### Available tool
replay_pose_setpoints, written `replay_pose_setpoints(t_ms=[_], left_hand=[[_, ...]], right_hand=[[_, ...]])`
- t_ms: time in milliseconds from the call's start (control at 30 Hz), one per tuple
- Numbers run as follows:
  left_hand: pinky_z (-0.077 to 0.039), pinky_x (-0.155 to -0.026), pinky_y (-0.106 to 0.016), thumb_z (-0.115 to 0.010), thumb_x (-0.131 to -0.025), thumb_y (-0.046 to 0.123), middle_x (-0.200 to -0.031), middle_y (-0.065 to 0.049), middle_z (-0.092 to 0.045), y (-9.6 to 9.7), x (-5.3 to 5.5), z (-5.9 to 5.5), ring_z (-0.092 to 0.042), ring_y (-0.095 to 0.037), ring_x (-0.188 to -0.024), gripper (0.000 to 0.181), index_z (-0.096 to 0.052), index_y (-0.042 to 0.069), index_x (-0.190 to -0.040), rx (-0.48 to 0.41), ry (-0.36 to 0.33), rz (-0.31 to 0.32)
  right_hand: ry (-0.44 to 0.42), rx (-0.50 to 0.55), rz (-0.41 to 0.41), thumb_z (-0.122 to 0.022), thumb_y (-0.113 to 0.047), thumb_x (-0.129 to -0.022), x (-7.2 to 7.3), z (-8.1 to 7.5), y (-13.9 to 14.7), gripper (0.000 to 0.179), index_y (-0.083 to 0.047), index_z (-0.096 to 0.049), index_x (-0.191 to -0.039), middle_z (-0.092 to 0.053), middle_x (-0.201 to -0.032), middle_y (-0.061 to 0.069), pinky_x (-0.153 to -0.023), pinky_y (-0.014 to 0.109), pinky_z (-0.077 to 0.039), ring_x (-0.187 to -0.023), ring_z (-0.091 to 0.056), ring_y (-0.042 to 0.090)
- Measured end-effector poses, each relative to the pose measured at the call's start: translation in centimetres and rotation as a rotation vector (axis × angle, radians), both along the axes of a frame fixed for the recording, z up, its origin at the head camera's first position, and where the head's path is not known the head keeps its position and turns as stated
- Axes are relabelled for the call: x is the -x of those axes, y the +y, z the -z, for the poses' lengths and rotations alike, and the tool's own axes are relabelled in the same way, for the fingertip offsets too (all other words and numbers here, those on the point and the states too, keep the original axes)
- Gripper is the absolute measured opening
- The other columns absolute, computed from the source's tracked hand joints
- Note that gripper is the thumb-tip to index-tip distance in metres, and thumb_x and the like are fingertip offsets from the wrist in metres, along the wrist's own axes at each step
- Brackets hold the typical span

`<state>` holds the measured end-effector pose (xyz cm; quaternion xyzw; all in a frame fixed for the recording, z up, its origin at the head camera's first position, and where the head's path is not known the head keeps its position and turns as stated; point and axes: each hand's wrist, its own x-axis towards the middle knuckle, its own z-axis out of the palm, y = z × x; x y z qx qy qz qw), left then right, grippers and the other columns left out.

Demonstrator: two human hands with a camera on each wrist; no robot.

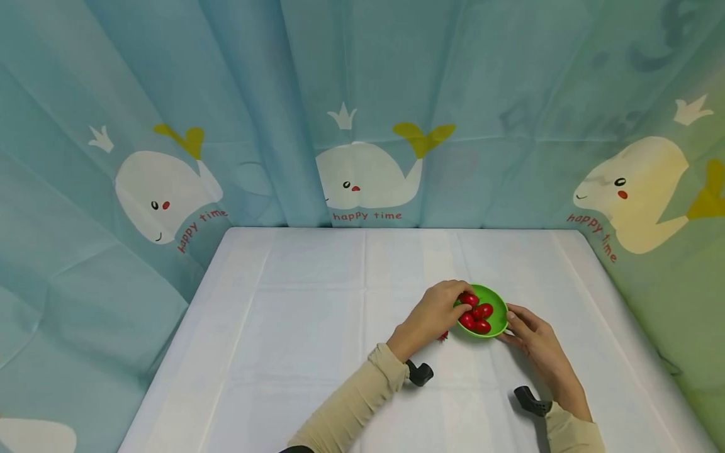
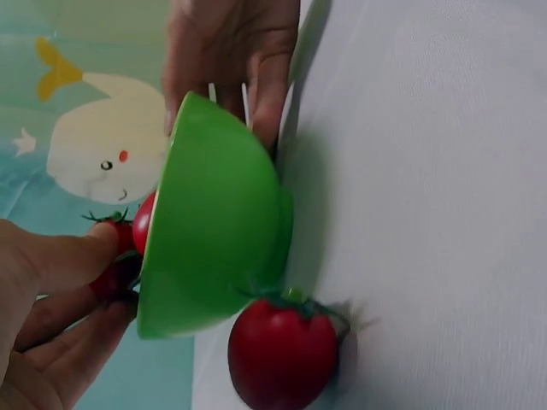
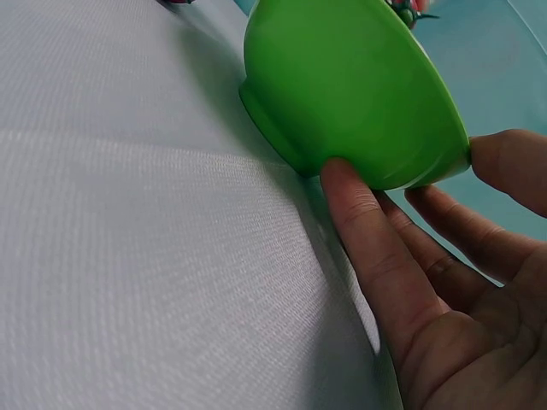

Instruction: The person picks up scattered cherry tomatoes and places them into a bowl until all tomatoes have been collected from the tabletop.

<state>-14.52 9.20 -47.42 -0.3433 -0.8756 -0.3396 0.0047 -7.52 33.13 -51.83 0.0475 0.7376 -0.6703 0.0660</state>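
A green bowl (image 1: 500, 318) with several small red tomatoes (image 1: 482, 326) in it stands toward the right of the table. My left hand (image 1: 428, 316) reaches over the bowl's left rim. In the left wrist view, its thumb and fingers pinch a small tomato (image 2: 120, 239) with a green stem at the rim. From the right, my right hand (image 1: 540, 346) holds the bowl, thumb at the rim and fingers against the lower side. Another tomato (image 2: 282, 354) lies on the white cloth beside the bowl, mostly hidden by the left hand in the head view.
A white cloth (image 1: 306, 327) covers the table. Blue curtains (image 1: 255, 113) printed with whales hang behind it and along both sides. A black wrist mount (image 1: 420, 374) sticks out by the left wrist, and another mount (image 1: 531, 401) by the right.
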Motion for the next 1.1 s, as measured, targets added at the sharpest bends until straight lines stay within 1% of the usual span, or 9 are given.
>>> replay_pose_setpoints(t_ms=[267, 433, 633, 767, 967, 1100], left_hand=[[-0.052, -0.091, -0.012, -0.073, -0.099, 0.02, -0.114, 0.002, -0.075, 1.1, 0.2, 0.2, -0.068, -0.008, -0.105, 0.021, -0.069, 0.014, -0.119, 0.057, 0.046, -0.05], [-0.051, -0.086, -0.011, -0.073, -0.099, 0.019, -0.106, 0.002, -0.074, 1.7, 0.3, 0.2, -0.066, -0.007, -0.096, 0.016, -0.068, 0.013, -0.113, 0.081, 0.094, -0.052], [-0.05, -0.082, -0.011, -0.07, -0.101, 0.02, -0.101, 0.002, -0.074, 2.0, 0.2, 0.2, -0.065, -0.006, -0.091, 0.013, -0.068, 0.012, -0.111, 0.094, 0.121, -0.047], [-0.052, -0.083, -0.012, -0.069, -0.102, 0.02, -0.103, 0.002, -0.076, 2.1, 0.3, 0.2, -0.066, -0.007, -0.092, 0.014, -0.07, 0.011, -0.113, 0.109, 0.135, -0.04], [-0.054, -0.093, -0.014, -0.067, -0.103, 0.016, -0.114, 0.002, -0.078, 2.3, 0.4, 0.3, -0.071, -0.009, -0.103, 0.021, -0.074, 0.011, -0.122, 0.152, 0.135, -0.031], [-0.055, -0.092, -0.014, -0.066, -0.103, 0.015, -0.113, 0.003, -0.079, 2.5, 0.5, 0.5, -0.072, -0.008, -0.102, 0.02, -0.074, 0.012, -0.122, 0.165, 0.139, -0.026]], right_hand=[[-0.019, -0.021, 0.007, -0.054, -0.029, -0.11, 0.0, -0.1, 0.0, 0.062, 0.014, -0.037, -0.15, -0.064, -0.117, -0.025, -0.085, 0.02, -0.061, -0.103, -0.069, -0.005], [-0.021, -0.012, 0.009, -0.055, -0.03, -0.11, 0.1, -0.2, 0.0, 0.062, 0.014, -0.037, -0.15, -0.063, -0.118, -0.024, -0.086, 0.02, -0.061, -0.103, -0.069, -0.004], [-0.019, -0.008, 0.006, -0.055, -0.029, -0.11, 0.0, -0.1, 0.0, 0.061, 0.014, -0.037, -0.149, -0.064, -0.118, -0.024, -0.086, 0.02, -0.061, -0.104, -0.069, -0.004], [-0.016, 0.005, 0.011, -0.055, -0.028, -0.11, 0.0, -0.1, 0.0, 0.059, 0.014, -0.039, -0.148, -0.065, -0.118, -0.023, -0.086, 0.02, -0.061, -0.103, -0.069, -0.004], [-0.013, 0.01, 0.015, -0.055, -0.027, -0.11, 0.0, -0.1, 0.0, 0.058, 0.014, -0.039, -0.147, -0.065, -0.117, -0.022, -0.085, 0.021, -0.062, -0.103, -0.07, -0.003], [-0.018, 0.002, 0.016, -0.055, -0.027, -0.11, 0.1, -0.1, -0.1, 0.058, 0.014, -0.039, -0.147, -0.064, -0.117, -0.022, -0.085, 0.021, -0.062, -0.103, -0.069, -0.004]])
